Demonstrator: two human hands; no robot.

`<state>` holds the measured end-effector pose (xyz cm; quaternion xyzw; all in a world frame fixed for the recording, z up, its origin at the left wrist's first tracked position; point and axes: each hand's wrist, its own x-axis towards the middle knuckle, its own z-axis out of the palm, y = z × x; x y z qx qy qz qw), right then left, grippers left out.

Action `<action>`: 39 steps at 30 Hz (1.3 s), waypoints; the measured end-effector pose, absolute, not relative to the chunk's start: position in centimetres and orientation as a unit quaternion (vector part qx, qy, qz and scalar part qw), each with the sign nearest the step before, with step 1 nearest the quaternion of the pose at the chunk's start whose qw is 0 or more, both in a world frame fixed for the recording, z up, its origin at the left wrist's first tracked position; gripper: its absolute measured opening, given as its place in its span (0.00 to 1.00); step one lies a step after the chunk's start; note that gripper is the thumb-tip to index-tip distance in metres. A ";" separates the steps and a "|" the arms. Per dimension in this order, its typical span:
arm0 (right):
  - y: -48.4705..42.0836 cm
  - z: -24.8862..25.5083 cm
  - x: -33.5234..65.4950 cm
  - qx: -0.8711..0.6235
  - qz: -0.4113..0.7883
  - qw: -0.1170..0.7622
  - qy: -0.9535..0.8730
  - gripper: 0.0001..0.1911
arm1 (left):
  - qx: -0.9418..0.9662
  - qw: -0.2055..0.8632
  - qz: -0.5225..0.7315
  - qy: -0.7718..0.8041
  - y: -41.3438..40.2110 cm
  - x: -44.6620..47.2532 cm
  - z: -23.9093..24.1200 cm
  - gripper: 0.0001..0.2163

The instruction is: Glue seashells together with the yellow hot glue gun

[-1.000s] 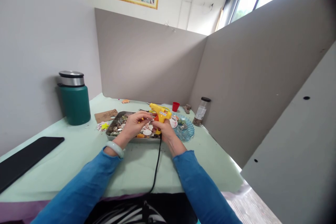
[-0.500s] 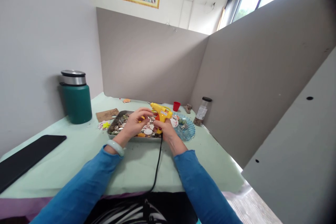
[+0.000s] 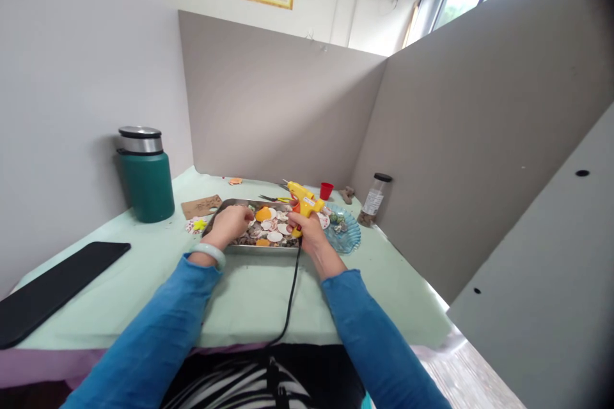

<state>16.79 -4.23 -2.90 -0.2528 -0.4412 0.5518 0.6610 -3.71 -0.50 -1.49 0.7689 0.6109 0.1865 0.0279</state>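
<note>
At centre frame, has pulled the left hand [image 3: 231,223] away from the glue gun [image 3: 303,198] and set it, fingers curled (pinching a shell or not, cannot tell), among the shells [image 3: 271,225] in the tray [image 3: 261,249]. Keeps the right hand [image 3: 307,230] wrapped round the gun's handle above the tray's right end, nozzle off everything, so seemingly between dabs. Has the black cord [image 3: 290,294] running to the lower edge, blue dish [image 3: 350,238] just right of the gun.

Glue gun [image 3: 304,198]: yellow body, nozzle tilted up-left, over right end of tray, gripped in right hand [image 3: 311,234]; black cord [image 3: 290,291] trailing toward wearer.
Tray [image 3: 240,201]: metal, rectangular, lying flat, holding shells [image 3: 271,227], white and orange.
</note>
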 end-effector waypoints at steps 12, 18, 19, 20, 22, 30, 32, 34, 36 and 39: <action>-4.4 -2.7 16.7 -0.264 0.550 0.655 -0.445 0.20 | 0.789 0.007 0.036 0.613 -0.6 -2.5 -1.2 0.17; -4.3 -2.8 16.7 -0.266 0.549 0.654 -0.446 0.20 | 0.808 -0.013 0.051 0.587 0.5 -0.8 -0.6 0.21; -4.3 -2.9 16.7 -0.268 0.548 0.654 -0.447 0.20 | 0.809 0.001 0.039 0.587 0.8 -0.4 -0.5 0.19; -4.3 -2.9 16.7 -0.270 0.547 0.653 -0.449 0.19 | 0.811 0.008 0.037 0.584 1.2 0.0 -0.5 0.16; -4.3 -2.8 16.7 -0.272 0.544 0.652 -0.452 0.19 | 0.812 0.017 0.038 0.582 1.6 0.5 -0.3 0.11; -4.3 -2.8 16.6 -0.269 0.554 0.656 -0.437 0.18 | 0.800 0.051 0.128 0.584 1.6 -0.6 0.1 0.04; -4.3 -2.8 16.6 -0.265 0.552 0.659 -0.437 0.18 | 0.771 0.190 0.260 0.550 1.2 -1.1 -0.3 0.06; -4.3 -2.8 16.6 -0.267 0.548 0.660 -0.439 0.19 | 0.742 0.315 0.344 0.481 0.7 -1.5 -0.9 0.09; -4.3 -2.8 16.7 -0.269 0.549 0.657 -0.441 0.19 | 0.711 0.396 0.385 0.435 0.0 -1.6 -1.3 0.13; -4.3 -2.8 16.8 -0.266 0.547 0.658 -0.444 0.20 | 0.667 0.463 0.423 0.402 -1.2 -1.4 -1.1 0.17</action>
